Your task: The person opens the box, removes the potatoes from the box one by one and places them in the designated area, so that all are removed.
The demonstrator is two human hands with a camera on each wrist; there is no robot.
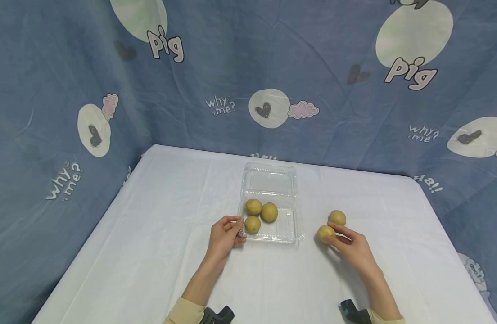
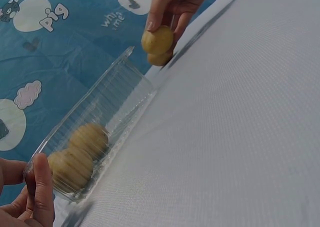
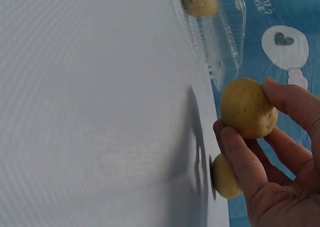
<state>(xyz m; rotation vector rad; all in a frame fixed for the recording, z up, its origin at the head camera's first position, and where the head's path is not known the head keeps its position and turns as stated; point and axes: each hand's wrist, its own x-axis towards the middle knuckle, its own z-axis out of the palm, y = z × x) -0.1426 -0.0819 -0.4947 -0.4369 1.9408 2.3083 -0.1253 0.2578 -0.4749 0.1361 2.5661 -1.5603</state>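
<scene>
Pinching a potato between thumb and fingertips, the right hand is raised over the right side of the table, with a shadow on the cloth below. Another potato rests just beyond it, slightly right. The left hand pinches the left rim of an open clear plastic box. Inside the box, three potatoes sit toward the left, its ribbed floor showing at right. White cloth stretches between the box's right edge and the held potato; the far table edge lies beyond the lid. Box and lid run near to far, hinge crosswise; the held potato is roundish, without a clear long axis.
</scene>
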